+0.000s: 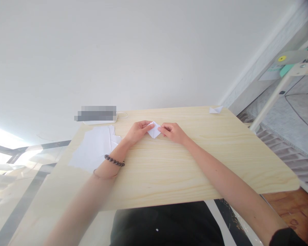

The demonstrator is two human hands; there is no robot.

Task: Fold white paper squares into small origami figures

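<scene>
Between my two hands is a small piece of folded white paper [154, 132], turned so that it looks like a diamond with one corner pointing toward me. My left hand [139, 130] pinches its left corner, thumb on top. On the opposite corner, my right hand [172, 132] has its thumb and curled fingers closed. The paper is held over the middle of the table, and fingers hide its side corners. A dark bead bracelet [114, 160] circles my left wrist.
White paper sheets [94, 147] with torn edges lie on the wooden table [195, 177] at the left, partly behind my left forearm. A folded white paper boat [216, 110] stands at the far right corner. A blurred-out object [100, 122] sits at the back left by the wall.
</scene>
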